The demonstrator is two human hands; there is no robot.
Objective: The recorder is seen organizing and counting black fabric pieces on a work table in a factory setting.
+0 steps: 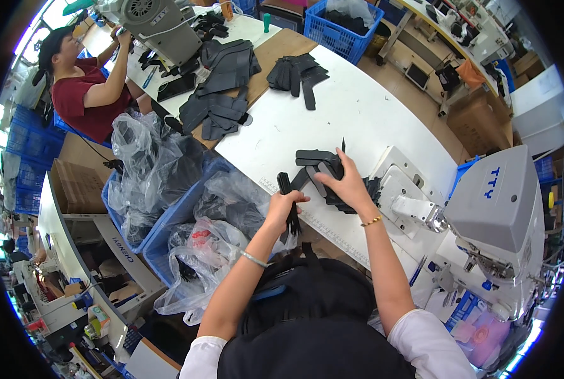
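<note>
Tabletop [370, 104] bare ahead; at its near edge [332, 234], left fingers [294, 197] tight round black strips [284, 184], right fingers [347, 163] half-spread over dark pieces [317, 156].

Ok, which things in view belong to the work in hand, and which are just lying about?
Seemingly in the work:
- bundle of black strips, in the left hand
- pile of black pieces, at the right hand
- white table beneath

Apparently lying about:
- plastic bags
- pink container
- cardboard box

Unclear: grey sewing machine, untouched.
</note>
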